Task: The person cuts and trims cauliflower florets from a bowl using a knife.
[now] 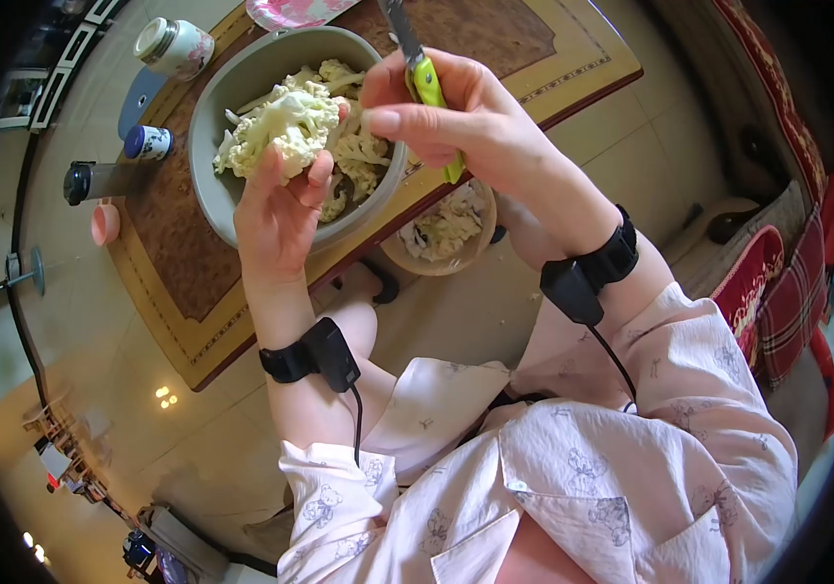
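My left hand (285, 214) holds a pale cauliflower piece (285, 127) above a grey basin (204, 185), its fingers wrapped round the underside. More cauliflower florets (360, 151) lie inside the basin. To the right, my right hand (446, 107) grips a knife (426, 80) with a lime-green handle, its grey blade pointing up and away from me. The thumb and fingertips of my right hand are close to the cauliflower's right side.
The basin stands on a wooden table (178, 263). Below its near edge is a round bin (446, 234) with trimmings. Left of the basin are a jar (175, 49), a small blue-lidded container (149, 143), a dark-topped bottle (95, 182) and a pink cup (105, 224).
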`<state>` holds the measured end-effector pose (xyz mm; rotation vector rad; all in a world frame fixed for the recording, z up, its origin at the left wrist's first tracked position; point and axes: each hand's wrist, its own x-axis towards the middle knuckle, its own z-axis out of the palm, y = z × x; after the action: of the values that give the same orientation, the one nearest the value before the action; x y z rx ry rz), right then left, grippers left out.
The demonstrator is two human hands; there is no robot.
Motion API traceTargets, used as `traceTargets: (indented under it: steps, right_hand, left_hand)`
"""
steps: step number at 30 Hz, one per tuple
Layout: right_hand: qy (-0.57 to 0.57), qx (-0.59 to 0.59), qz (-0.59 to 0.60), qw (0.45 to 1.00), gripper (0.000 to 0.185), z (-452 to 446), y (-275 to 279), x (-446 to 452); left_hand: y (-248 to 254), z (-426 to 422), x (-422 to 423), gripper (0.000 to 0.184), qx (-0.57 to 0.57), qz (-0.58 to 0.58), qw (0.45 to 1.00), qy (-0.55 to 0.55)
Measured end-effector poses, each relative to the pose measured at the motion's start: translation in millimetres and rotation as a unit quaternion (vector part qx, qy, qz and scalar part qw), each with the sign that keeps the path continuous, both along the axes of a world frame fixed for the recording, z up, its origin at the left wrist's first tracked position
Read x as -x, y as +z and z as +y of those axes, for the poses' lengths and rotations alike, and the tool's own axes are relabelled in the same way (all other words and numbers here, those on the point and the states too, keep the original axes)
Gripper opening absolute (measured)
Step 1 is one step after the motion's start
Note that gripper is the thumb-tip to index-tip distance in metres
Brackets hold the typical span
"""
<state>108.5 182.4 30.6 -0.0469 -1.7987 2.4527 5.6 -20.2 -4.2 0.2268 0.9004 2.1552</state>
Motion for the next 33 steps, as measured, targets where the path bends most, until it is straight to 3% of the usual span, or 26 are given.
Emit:
traceTargets:
  steps: [2, 5, 8, 10, 14, 17, 20, 33]
  right_hand:
    - [-0.060, 0.008, 0.030, 0.998, 0.024, -4.9, -1.3, 4.2]
    - [-0.087, -0.042, 0.038, 0.995, 0.029, -12.1, -2.0, 8.7]
    - [-0.134, -0.129, 0.079, 0.979, 0.038, -16.2, -18.2, 17.1]
    - [-0.142, -0.366, 0.071, 0.917, 0.044, -15.7, -12.2, 12.5]
    - [-0.166, -0.355, 0.106, 0.914, 0.050, -20.4, -16.9, 15.5]
    - [-0.130, -0.396, 0.086, 0.905, 0.051, -18.4, -10.9, 13.0]
    - [-0.116, -0.386, 0.123, 0.907, 0.035, -20.1, -11.0, 11.5]
    - [-0.130, -0.425, 0.137, 0.885, 0.043, -23.7, -10.7, 8.2]
  left_hand:
    - [-2.7, -2.4, 0.6, 0.050, -0.026, -0.009, 0.999, -0.024]
    - [-9.1, -4.5, -1.5, 0.053, -0.027, 0.093, 0.994, -0.048]
    - [-12.5, -12.6, -3.3, 0.063, 0.073, 0.144, 0.987, -0.012]
    - [-5.2, -14.3, -6.9, 0.066, 0.059, 0.128, 0.989, -0.040]
    - [-5.2, -15.6, -5.0, 0.075, 0.060, 0.170, 0.982, -0.062]
    - [-9.2, -15.0, -7.0, 0.080, 0.093, 0.201, 0.975, -0.008]
    - [-12.6, -20.8, -5.1, 0.074, 0.078, 0.207, 0.975, -0.028]
    - [0.5, -16.7, -11.5, 0.040, 0.140, 0.183, 0.973, -0.009]
